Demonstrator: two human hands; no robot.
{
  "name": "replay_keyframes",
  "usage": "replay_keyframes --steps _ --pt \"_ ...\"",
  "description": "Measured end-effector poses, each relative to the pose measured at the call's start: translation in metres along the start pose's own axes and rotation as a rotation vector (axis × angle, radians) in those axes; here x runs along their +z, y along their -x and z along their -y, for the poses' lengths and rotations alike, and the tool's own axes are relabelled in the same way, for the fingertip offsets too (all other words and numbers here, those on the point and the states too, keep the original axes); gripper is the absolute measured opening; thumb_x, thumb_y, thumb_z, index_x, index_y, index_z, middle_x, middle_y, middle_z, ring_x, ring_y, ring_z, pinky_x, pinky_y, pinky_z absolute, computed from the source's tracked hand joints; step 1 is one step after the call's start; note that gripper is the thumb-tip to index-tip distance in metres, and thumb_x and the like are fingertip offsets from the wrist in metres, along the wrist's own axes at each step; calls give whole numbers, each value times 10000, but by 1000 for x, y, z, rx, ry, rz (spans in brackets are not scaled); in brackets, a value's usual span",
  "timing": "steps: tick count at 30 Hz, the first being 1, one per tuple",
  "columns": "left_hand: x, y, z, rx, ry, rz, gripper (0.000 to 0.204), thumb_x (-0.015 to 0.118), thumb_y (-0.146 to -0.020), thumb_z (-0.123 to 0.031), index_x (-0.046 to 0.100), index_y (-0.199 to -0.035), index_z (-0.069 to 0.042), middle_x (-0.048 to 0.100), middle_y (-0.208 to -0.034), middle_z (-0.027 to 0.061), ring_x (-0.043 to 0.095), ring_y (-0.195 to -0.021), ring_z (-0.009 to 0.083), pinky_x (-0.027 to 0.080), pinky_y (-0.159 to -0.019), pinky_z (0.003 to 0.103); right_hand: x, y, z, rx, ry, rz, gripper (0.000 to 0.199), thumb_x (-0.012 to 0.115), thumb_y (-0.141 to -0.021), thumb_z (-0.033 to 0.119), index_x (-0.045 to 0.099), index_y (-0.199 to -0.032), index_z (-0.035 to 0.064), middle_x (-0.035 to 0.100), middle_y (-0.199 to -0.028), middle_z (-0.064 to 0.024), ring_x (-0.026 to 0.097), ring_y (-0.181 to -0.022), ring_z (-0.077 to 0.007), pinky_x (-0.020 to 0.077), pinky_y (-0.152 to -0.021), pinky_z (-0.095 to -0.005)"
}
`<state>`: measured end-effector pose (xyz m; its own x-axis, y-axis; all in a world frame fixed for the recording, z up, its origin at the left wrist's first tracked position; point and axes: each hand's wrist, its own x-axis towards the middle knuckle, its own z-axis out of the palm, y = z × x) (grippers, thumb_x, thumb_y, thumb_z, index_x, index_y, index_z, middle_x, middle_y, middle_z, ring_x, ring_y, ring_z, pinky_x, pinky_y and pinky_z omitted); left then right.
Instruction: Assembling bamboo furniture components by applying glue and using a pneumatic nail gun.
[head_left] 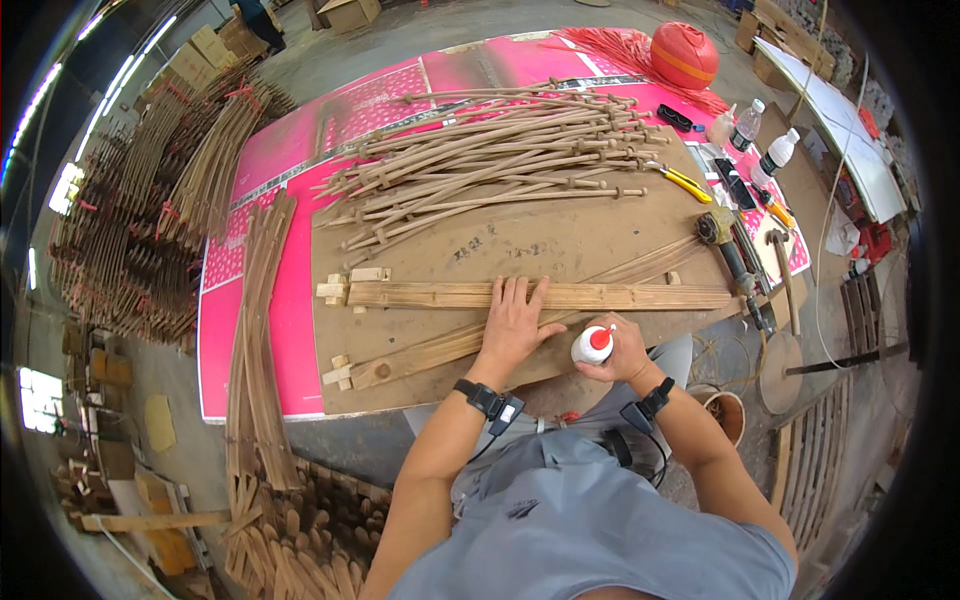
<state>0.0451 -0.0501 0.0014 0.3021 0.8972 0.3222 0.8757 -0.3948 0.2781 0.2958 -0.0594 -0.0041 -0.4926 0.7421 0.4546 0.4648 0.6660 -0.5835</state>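
Note:
My left hand (514, 325) lies flat on a long pale wooden slat (630, 297), fingers spread, its thumb pointing right. In my right hand (630, 352) is a white squeeze bottle (588, 348) with a red nozzle cap, held close to the near edge of the brown board (560, 245). A second slat (410, 361) runs slantwise beneath the first one. Small wooden blocks (332, 291) sit around the left end of the upper slat, and another block piece (339, 372) is at the lower slat's left end.
Across the far side of the board lies a heap of thin wooden rods (480, 150). To the right are a power tool (733, 262), a hammer (785, 275), a yellow cutter (686, 183) and plastic bottles (778, 155). Loose slats (258, 320) overhang the pink table's left side.

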Motion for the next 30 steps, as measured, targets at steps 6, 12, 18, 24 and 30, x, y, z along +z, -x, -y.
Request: replay_keyframes --steps 6,12,18,24,30 --pt "9 9 -26 13 92 28 882 784 -804 -557 524 -1467 -36 540 -1317 224 485 -1302 405 289 -1203 594 -2 18 -12 -18 41 -59 543 905 -667 466 684 -995 93 698 -875 -107 698 -772 -335 574 -691 -418" --pt "13 14 11 -1 -21 -53 860 820 -784 -516 543 -1437 -29 571 -1307 209 513 -1268 407 318 -1185 598 9 -4 4 27 -48 14 540 889 -676 474 682 -981 78 696 -895 -130 692 -817 -354 577 -712 -424" --pt "12 -15 20 58 70 -26 838 792 -816 -548 558 -1447 -48 587 -1341 183 517 -1307 370 329 -1202 556 -3 8 -5 7 -5 -57 535 895 -663 455 671 -967 76 692 -887 -123 688 -786 -339 573 -693 -411" --pt "-3 2 46 46 51 -27 816 766 -846 -553 550 -1483 -91 564 -1453 160 466 -1409 357 300 -1234 536 1 1 -2 -18 -10 -26 522 887 -669 441 668 -964 69 689 -884 -118 690 -776 -333 571 -682 -408" --pt "-7 4 48 51 60 -8 816 761 -857 -546 537 -1501 -98 543 -1501 154 445 -1441 353 290 -1244 526 3 2 -1 -14 0 -36 526 883 -672 452 667 -960 69 682 -874 -118 686 -770 -330 568 -670 -405"
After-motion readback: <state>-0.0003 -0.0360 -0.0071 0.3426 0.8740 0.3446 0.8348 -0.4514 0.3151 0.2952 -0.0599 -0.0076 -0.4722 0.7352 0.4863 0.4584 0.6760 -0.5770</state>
